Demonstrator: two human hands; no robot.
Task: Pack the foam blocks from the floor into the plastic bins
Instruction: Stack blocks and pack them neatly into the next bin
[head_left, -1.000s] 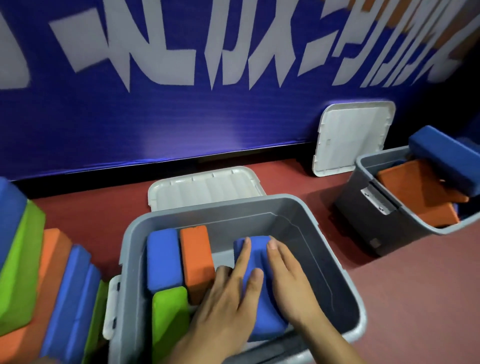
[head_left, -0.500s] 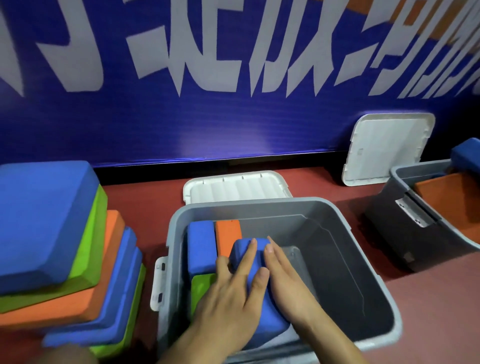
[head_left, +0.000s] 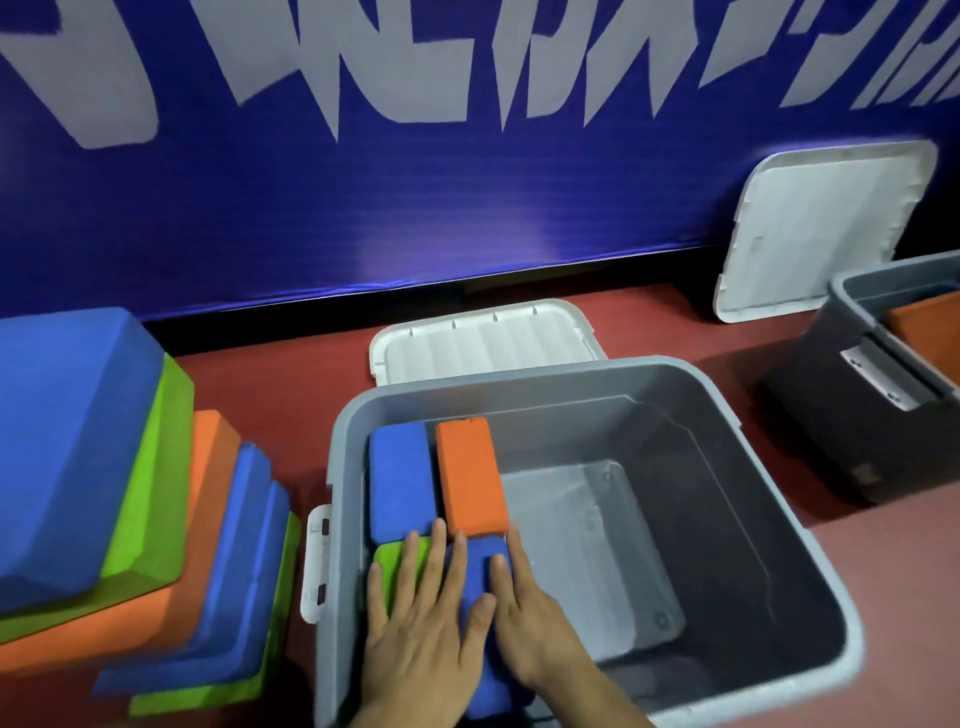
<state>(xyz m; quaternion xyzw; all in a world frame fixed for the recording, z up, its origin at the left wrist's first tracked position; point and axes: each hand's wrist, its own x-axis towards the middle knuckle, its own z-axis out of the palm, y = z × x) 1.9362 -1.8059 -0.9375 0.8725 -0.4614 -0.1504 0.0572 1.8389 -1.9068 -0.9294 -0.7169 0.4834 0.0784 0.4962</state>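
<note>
In the near bin (head_left: 519, 382): two blue blocks (head_left: 402, 478), one orange block (head_left: 470, 475), one green block (head_left: 397, 561). Fingers straight, left hand (head_left: 421, 618) and right hand (head_left: 535, 623) press the nearer blue. Beside it, floor stack (head_left: 78, 441) of perhaps six.

Foam blocks (head_left: 470, 475) inside grey bin (head_left: 753, 519)

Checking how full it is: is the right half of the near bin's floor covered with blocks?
No, the near bin shows bare grey floor there; its blocks sit at the left.
</note>
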